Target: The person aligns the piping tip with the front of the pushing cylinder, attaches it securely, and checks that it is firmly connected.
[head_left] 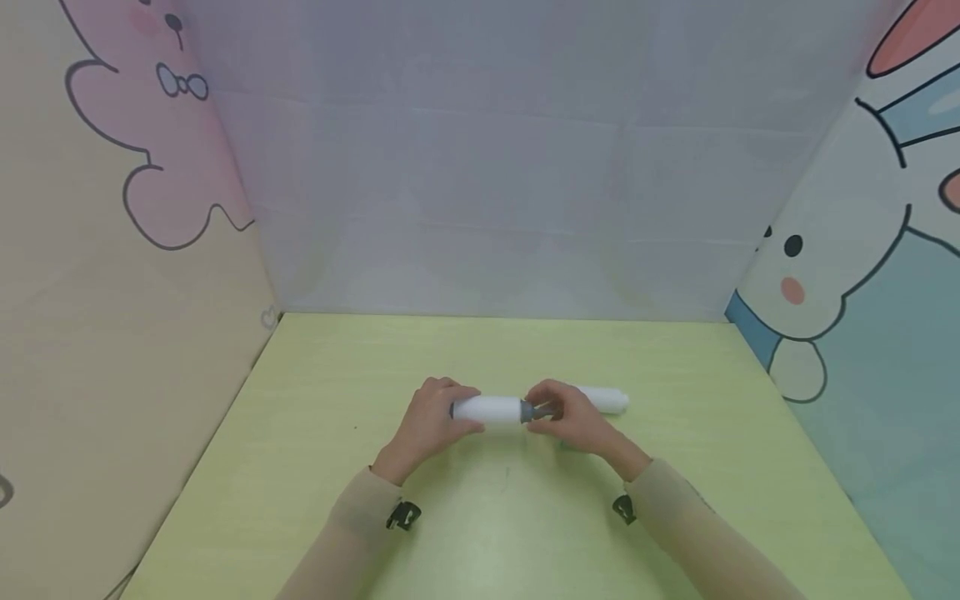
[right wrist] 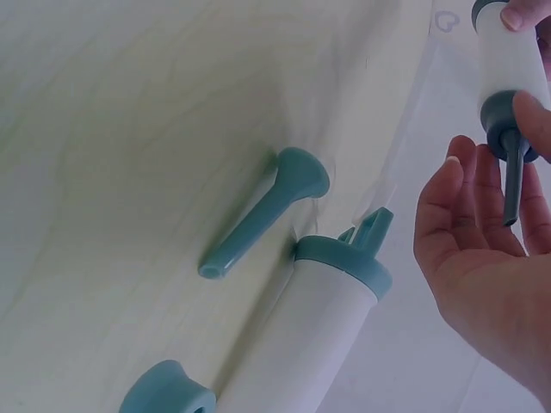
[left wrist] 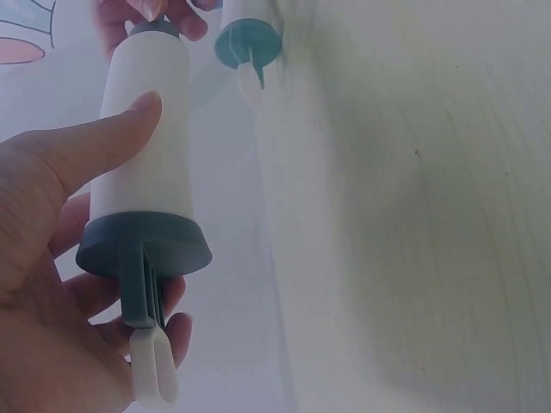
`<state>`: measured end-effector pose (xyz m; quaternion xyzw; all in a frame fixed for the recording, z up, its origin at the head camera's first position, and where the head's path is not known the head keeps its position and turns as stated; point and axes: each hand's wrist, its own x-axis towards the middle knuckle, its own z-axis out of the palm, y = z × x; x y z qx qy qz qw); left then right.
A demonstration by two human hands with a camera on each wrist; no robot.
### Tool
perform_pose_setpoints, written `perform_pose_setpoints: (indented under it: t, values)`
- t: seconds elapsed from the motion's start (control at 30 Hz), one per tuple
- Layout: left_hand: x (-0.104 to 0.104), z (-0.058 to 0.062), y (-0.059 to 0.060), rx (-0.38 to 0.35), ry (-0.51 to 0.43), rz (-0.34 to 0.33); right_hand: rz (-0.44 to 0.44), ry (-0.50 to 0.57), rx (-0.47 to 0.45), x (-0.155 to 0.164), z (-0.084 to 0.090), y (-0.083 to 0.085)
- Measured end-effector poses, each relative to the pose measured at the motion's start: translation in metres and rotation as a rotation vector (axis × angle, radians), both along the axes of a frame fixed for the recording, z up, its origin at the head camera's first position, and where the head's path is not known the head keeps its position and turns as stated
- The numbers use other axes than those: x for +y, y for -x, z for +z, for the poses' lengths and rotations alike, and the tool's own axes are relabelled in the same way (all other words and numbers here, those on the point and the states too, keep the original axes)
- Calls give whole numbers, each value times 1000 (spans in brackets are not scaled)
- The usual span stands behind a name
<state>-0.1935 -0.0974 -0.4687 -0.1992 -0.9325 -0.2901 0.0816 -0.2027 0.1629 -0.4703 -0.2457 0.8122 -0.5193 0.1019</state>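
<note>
Two white tubes: one (head_left: 489, 409) held above the surface (head_left: 300, 467), left hand (head_left: 429, 425) wrapping its body, right hand (head_left: 573, 417) pinching its nozzle end; the second tube (head_left: 603, 398) lies just behind the right grip, beside one loose teal nozzle (right wrist: 258, 215).

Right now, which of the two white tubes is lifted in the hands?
The near tube, gripped by the left hand and right hand; the other tube lies on the table behind.

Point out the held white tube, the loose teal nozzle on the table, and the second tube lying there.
held white tube (left wrist: 142, 138), left wrist view, middle of its white barrel.
loose teal nozzle (right wrist: 258, 215), right wrist view, on its tapered shaft.
second tube (right wrist: 301, 335), right wrist view, white barrel below the teal cap.
</note>
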Motion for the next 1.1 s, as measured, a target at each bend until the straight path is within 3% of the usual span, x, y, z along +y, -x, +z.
perform_pose_setpoints:
  t: [0.2, 0.33, 0.57, 0.7, 0.87, 1.1]
  values:
    - [0, 1, 0, 4, -9, -7, -33, -126, 24, 0, 0, 1]
    - [-1, 2, 0, 5, -16, -14, -50, -180, -22, 0, 0, 1]
    - [-1, 2, 1, -4, 0, -13, -86, -74, -21, 0, -1, -2]
    - [-1, 2, 2, -19, 1, -10, -77, -15, -10, -3, 9, -7]
    - [0, 1, 2, -18, -10, -23, -64, 1, 4, -8, 25, -16]
    - [2, 1, 0, -9, -15, -26, -45, -14, 18, -9, 23, -18]
